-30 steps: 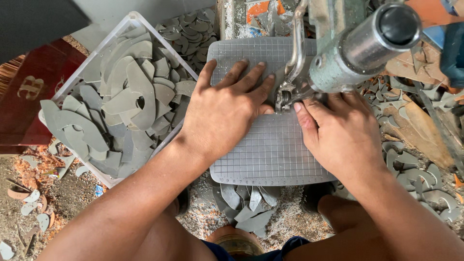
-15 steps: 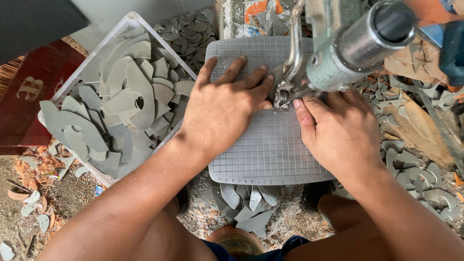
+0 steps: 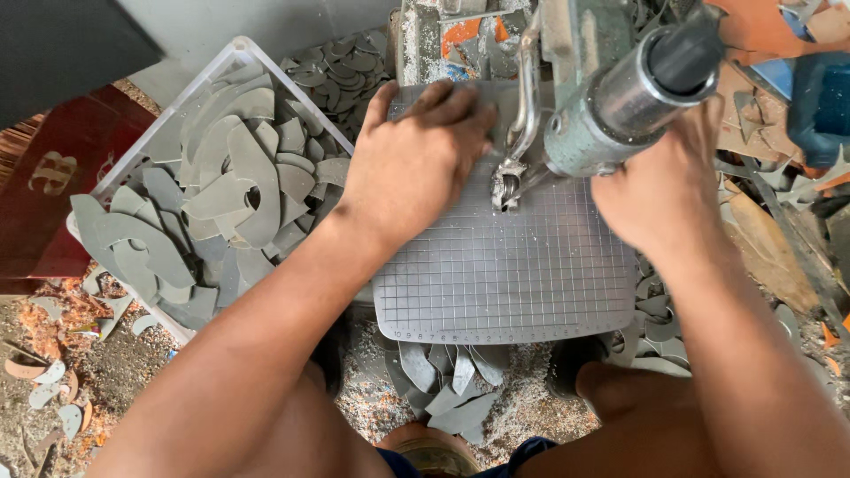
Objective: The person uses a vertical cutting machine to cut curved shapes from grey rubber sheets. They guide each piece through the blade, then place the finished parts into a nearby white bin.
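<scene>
A grey gridded sheet lies flat on the bed of a cutting machine. My left hand presses palm down on the sheet's far left corner, fingers together, just left of the cutter tip. My right hand is blurred at the sheet's right edge, and the machine's metal cylinder head hides its fingers. The cutter tip touches the sheet between my two hands.
A clear plastic crate on the left holds several curved grey cut pieces. Grey offcuts and shavings lie on the floor below the sheet. More scraps pile up on the right. A dark red box sits far left.
My right hand has left the middle of the sheet and gone right and away to its edge. My left hand has slid farther up the sheet, beside the cutter.
</scene>
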Demonstrator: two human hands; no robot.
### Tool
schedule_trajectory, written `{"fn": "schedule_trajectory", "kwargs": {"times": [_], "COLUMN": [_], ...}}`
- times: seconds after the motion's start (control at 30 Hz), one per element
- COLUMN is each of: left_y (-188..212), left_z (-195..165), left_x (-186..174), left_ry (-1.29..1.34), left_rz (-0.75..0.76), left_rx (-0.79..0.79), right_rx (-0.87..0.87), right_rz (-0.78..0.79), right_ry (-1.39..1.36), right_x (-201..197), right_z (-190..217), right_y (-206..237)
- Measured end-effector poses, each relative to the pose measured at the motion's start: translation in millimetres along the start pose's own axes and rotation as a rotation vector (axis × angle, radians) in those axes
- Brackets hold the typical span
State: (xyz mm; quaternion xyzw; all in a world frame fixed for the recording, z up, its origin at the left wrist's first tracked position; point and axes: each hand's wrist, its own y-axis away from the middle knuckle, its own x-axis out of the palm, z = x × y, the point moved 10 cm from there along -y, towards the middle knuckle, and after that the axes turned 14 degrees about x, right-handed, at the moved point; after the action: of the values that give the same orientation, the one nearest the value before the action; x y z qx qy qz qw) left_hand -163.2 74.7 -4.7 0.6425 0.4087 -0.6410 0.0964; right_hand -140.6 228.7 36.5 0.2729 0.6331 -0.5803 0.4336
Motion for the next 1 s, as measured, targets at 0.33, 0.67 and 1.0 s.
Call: {"fn": "schedule_trajectory", "kwargs": {"times": [0.33,0.67,1.0], "left_y": [38,74,74], "left_z": [-2,-1,10], "left_x": [-68,-79,-75], "left_ry": [0.012,0.142,0.161], "left_rz": [-0.197,-0.182,-0.217], "left_rx": [-0.016,0.0,-0.018], "right_rx": [0.904,1.921,1.892], "right_rz": [0.287,0.779,0.906], "right_ry": [-1.003,-1.427,-1.158], "right_x": [-6,170,166], "right_z": [-176,-41,-23], "right_y": [41,359,332]}}
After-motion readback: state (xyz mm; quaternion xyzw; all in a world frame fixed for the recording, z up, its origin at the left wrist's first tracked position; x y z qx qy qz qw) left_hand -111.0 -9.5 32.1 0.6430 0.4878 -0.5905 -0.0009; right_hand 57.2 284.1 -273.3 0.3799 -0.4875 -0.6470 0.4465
